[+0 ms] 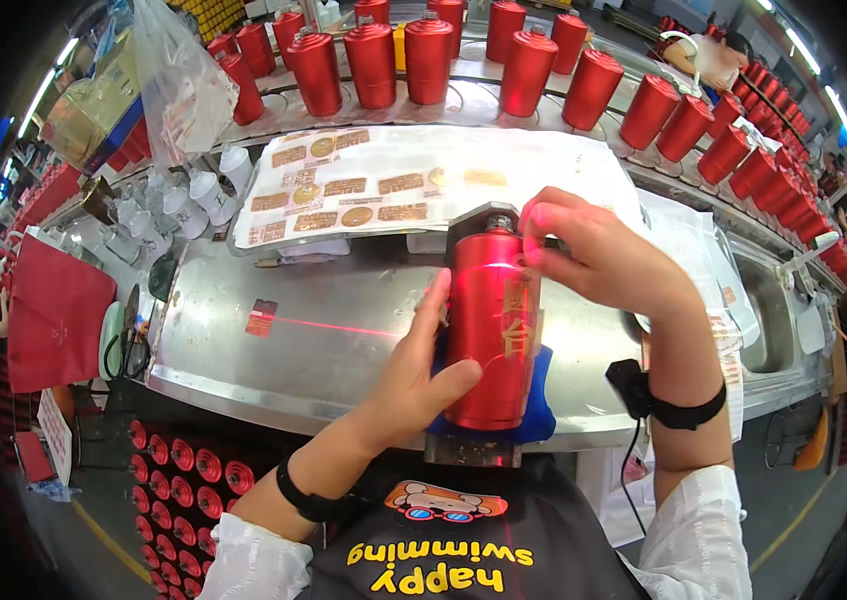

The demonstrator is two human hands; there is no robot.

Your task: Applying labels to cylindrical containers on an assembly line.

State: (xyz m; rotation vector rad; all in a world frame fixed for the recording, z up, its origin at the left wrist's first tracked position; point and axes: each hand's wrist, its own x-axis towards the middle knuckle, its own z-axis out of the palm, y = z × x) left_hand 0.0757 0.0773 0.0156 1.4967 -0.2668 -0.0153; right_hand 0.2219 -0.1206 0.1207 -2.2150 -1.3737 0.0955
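A glossy red bottle (483,330) lies in front of me on a blue cloth (540,395), its neck pointing away. Gold lettering runs along its right side, and a red laser line crosses its upper part. My left hand (421,365) grips the bottle from the left, thumb on its lower front and fingers along its side. At the bottle's upper right, beside the neck, the fingers of my right hand (593,248) are pinched together. Whatever is between those fingertips is too small to make out. Beyond the bottle lies a white sheet of gold decals (373,185).
Red bottles (428,60) stand along a conveyor behind the steel worktable (213,345). Clear glass bottles and white cups (208,195) sit at left, near scissors (133,345). A sink (768,320) is at right. More red bottles (183,490) are below left. Another person (713,60) sits far right.
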